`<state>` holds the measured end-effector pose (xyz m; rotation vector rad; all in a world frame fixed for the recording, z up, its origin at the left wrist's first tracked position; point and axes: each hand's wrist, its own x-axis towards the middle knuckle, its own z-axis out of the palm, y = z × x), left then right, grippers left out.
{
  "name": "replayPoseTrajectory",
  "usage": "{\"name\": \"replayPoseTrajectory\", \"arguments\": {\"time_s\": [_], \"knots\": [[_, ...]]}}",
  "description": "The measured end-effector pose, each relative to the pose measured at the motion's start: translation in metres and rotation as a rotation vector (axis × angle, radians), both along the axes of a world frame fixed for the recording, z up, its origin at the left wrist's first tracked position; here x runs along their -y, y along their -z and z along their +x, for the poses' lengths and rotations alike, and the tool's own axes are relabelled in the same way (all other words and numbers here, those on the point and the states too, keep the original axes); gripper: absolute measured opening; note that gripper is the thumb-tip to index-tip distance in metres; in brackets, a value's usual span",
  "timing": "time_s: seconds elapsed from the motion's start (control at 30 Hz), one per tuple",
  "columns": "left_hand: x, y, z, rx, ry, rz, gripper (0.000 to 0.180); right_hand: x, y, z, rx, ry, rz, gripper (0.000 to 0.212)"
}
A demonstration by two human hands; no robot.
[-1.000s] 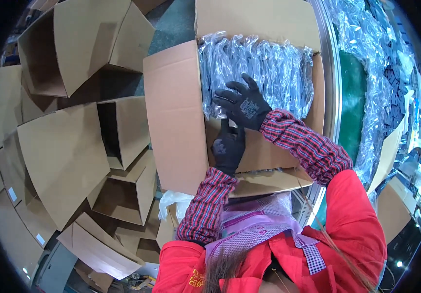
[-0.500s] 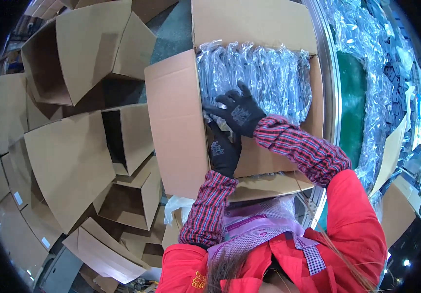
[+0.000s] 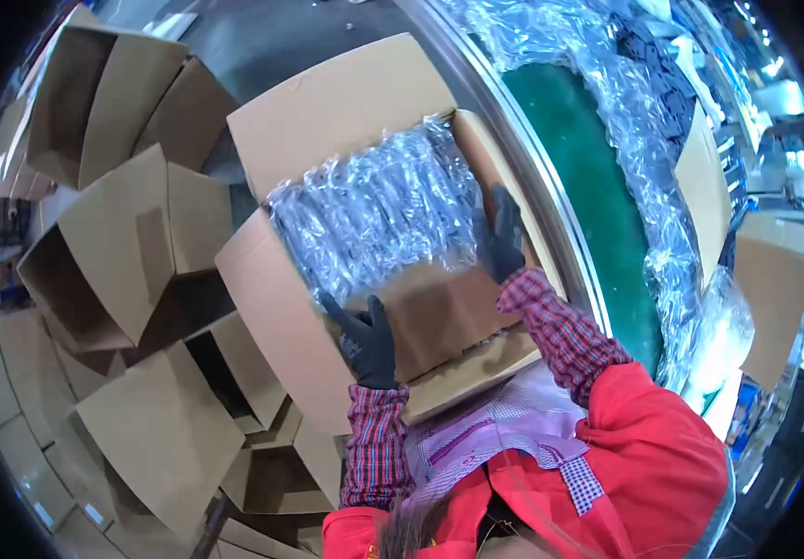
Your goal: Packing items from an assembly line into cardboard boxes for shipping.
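Observation:
An open cardboard box (image 3: 285,317) stands in front of me with its flaps folded out. Across its far part lies a row of dark items in clear plastic wrap (image 3: 383,210), packed side by side; a cardboard surface (image 3: 439,312) covers the nearer part. My left hand (image 3: 366,347), in a black glove, is at the box's left inner edge, thumb and fingers apart, by the near left corner of the row. My right hand (image 3: 504,238), gloved the same, rests along the right inner side with its fingers stretched out beside the row's right end. Neither hand holds anything visible.
Several open cardboard boxes (image 3: 108,242) are piled at the left. Along the right of my box runs a metal rail (image 3: 551,177), with a green surface (image 3: 574,158) beyond it. Clear plastic-wrapped goods (image 3: 649,177) line its far side.
My hands have drawn apart: the right has moved from the left side of the row to its right end. The left has shifted nearer. The view has turned, so the box appears tilted.

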<state>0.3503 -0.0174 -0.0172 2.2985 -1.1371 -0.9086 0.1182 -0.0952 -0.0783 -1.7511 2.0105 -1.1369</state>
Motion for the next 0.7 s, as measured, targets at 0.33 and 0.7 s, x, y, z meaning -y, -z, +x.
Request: {"name": "replayPoseTrajectory", "arguments": {"time_s": [0.33,0.7], "knots": [[0.035,0.025,-0.026,0.518,0.462,-0.563,0.056,0.001,0.010,-0.008,0.686,-0.187,0.523,0.057],[0.099,0.053,-0.092,0.688,0.863,-0.389,0.064,0.009,0.056,0.002,0.966,-0.188,0.485,0.061]]}}
